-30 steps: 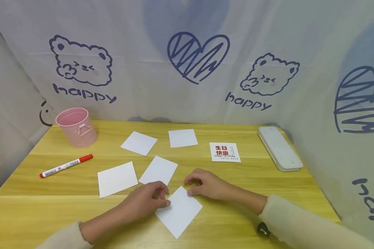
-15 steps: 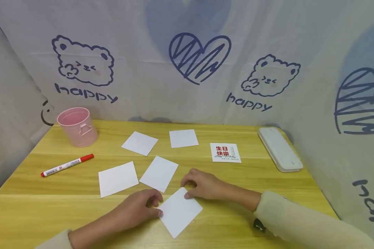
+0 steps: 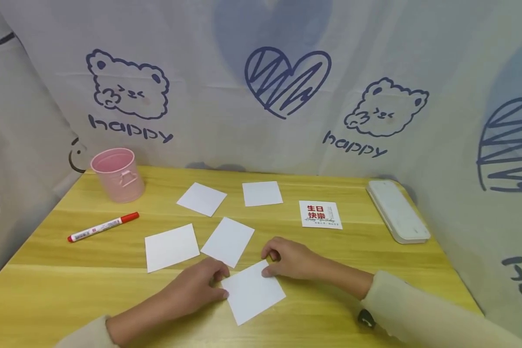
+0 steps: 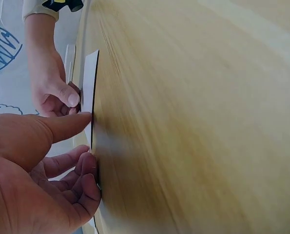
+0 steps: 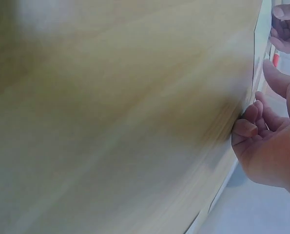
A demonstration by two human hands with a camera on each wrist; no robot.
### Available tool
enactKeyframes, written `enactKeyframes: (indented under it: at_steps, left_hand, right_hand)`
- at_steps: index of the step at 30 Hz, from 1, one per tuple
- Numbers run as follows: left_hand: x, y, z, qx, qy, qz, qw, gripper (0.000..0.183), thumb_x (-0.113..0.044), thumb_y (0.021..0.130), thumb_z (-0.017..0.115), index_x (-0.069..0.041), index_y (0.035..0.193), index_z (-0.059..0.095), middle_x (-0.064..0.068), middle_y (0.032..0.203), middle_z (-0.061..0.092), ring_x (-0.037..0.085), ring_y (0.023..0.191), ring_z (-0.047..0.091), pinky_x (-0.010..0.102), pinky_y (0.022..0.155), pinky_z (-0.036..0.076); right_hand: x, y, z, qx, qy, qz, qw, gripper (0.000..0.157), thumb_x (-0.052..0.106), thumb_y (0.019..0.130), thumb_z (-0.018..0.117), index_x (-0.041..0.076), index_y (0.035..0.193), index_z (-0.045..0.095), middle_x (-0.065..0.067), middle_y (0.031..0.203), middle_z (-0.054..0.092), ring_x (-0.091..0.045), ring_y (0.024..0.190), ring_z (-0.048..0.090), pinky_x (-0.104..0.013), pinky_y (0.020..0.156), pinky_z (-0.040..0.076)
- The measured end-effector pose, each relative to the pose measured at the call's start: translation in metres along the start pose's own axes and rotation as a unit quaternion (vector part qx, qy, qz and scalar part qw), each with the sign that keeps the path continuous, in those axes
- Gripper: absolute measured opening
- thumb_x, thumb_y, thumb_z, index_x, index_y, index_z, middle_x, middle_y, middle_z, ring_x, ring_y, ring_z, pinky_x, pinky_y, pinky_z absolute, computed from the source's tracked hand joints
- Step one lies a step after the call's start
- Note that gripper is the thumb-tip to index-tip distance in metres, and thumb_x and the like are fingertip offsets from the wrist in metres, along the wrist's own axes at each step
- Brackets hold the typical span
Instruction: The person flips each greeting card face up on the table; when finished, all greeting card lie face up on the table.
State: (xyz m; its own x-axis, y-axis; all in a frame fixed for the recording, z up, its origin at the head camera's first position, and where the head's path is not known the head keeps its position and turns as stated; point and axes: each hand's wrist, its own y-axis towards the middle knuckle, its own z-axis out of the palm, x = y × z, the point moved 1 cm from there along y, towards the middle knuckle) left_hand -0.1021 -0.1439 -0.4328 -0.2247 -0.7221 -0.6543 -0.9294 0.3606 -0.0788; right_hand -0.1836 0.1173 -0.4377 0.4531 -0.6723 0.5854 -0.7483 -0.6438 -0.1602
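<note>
- Head view: a white card, the near card (image 3: 254, 292), lies on the yellow wooden table (image 3: 48, 275), between two bare hands.
- The left hand (image 3: 200, 286) is at the left side of the near card. Its thumb touches the edge, and its fingers bend by the corner.
- The right hand (image 3: 293, 258) is at the back right side of the near card. Its thumb is on the card by the edge. I cannot tell from here if either hand is pinching.
- Just behind the near card is a second white card (image 3: 227, 241). A third white card (image 3: 171, 247) is to its left and a bit back.
- Farther behind the near card are a fourth white card (image 3: 202, 198) and a fifth white card (image 3: 262, 193).
- Behind the near card and to its right is a birthday card (image 3: 320, 214) with red writing. Even farther right is a long white case (image 3: 398, 211).
- Well to the left of the near card lies a red and white marker (image 3: 103, 227). A pink bucket (image 3: 119, 180) stands farther back on that side.
- Left wrist view: the near card looks like a thin strip. The left thumb touches its edge, and the other fingers curl below. I cannot tell if they pinch it.
- Right wrist view: the right thumb is apart from the curled fingers, close by the near card. I cannot tell if they grip it.
</note>
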Motion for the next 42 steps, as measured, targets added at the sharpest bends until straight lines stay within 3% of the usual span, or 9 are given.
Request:
enactKeyframes:
  at_steps: [6,15,22,27,37,42]
  left_hand:
    - [-0.005,0.003,0.0,0.006,0.008,-0.002,0.9999,0.028,-0.016,0.082,0.082,-0.013,0.105,0.067,-0.003,0.092,0.055,0.012,0.083,0.051,0.029,0.075,0.047]
    - [-0.008,0.007,0.0,0.006,-0.006,-0.023,0.9997,0.03,-0.02,0.081,0.083,-0.012,0.103,0.066,-0.001,0.089,0.054,0.013,0.079,0.05,0.029,0.071,0.044]
    - [-0.006,0.011,0.0,0.019,-0.01,-0.025,0.9995,0.027,-0.017,0.082,0.082,-0.011,0.101,0.064,-0.002,0.086,0.054,0.013,0.077,0.05,0.027,0.07,0.042]
    - [-0.003,0.014,0.0,0.022,-0.018,-0.03,0.9991,0.021,-0.016,0.084,0.079,-0.013,0.097,0.063,-0.002,0.085,0.055,0.013,0.078,0.05,0.027,0.071,0.043]
    - [0.0,0.014,0.001,0.002,-0.036,-0.069,0.997,0.036,-0.021,0.079,0.086,-0.01,0.105,0.064,-0.001,0.086,0.054,0.013,0.077,0.049,0.029,0.073,0.043]
    - [-0.001,0.014,0.0,-0.008,-0.03,-0.075,0.9967,0.035,-0.018,0.077,0.086,-0.009,0.104,0.064,-0.002,0.084,0.054,0.012,0.077,0.049,0.029,0.073,0.043]
  right_hand:
    - [0.001,-0.002,0.0,-0.002,-0.022,-0.001,1.0,0.033,0.036,0.085,0.081,0.019,0.108,0.065,0.006,0.091,0.052,-0.009,0.083,0.049,-0.025,0.072,0.042]
    - [0.003,-0.001,0.003,-0.012,-0.032,0.01,0.999,0.026,0.032,0.087,0.08,0.018,0.102,0.064,0.007,0.088,0.051,-0.009,0.078,0.048,-0.024,0.068,0.041]
    - [-0.001,-0.003,0.001,-0.009,0.006,-0.002,1.0,0.034,0.031,0.088,0.079,0.015,0.115,0.065,0.005,0.087,0.05,-0.01,0.081,0.048,-0.026,0.074,0.042]
    - [-0.003,-0.002,0.0,-0.005,0.036,-0.003,0.999,0.03,0.023,0.088,0.079,0.013,0.114,0.066,0.003,0.087,0.051,-0.012,0.083,0.048,-0.026,0.075,0.042]
    - [-0.002,-0.003,0.004,-0.02,0.04,0.007,0.999,0.017,0.021,0.09,0.077,0.016,0.103,0.066,0.005,0.083,0.05,-0.01,0.078,0.048,-0.025,0.072,0.042]
    - [-0.002,-0.003,0.003,-0.028,0.045,0.004,0.999,0.028,0.022,0.09,0.077,0.011,0.113,0.066,0.004,0.084,0.05,-0.011,0.08,0.048,-0.027,0.075,0.041]
